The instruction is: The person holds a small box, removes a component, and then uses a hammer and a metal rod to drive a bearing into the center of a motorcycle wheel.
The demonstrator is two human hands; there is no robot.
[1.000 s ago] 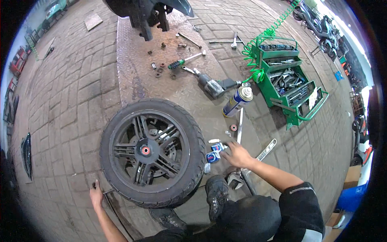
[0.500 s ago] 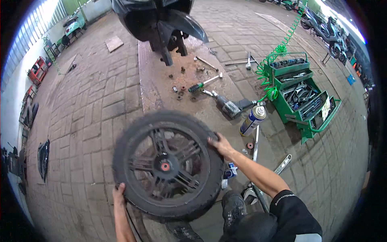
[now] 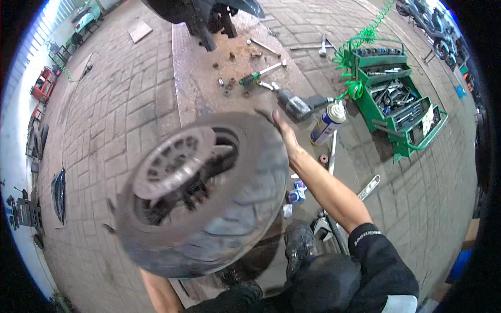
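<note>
A scooter wheel (image 3: 250, 206) with a black tyre is held up, tilted, in front of me. Its brake disc (image 3: 175, 161) faces up on the left, blurred by motion. My right hand (image 3: 279, 125) grips the tyre at its far right edge. Most of my left hand (image 3: 108, 228) is hidden behind the tyre; its fingertips curl round the left edge, and the forearm comes up from below. To the right of the wheel stands a spray can (image 3: 328, 123), with a black impact wrench (image 3: 297, 104) just beyond it.
A green toolbox (image 3: 389, 133) full of tools lies open at the right, beside a coiled green air hose (image 3: 356, 89). Bolts, sockets and a green-handled ratchet (image 3: 249, 78) lie on a metal plate (image 3: 195, 96) under the raised scooter (image 3: 201, 15). A wrench (image 3: 370, 187) lies near my right forearm.
The wheel has been lifted and turned over from lying nearly face-up, so its disc side and tread now show. My left hand has slid beneath it. The view has shifted slightly.
</note>
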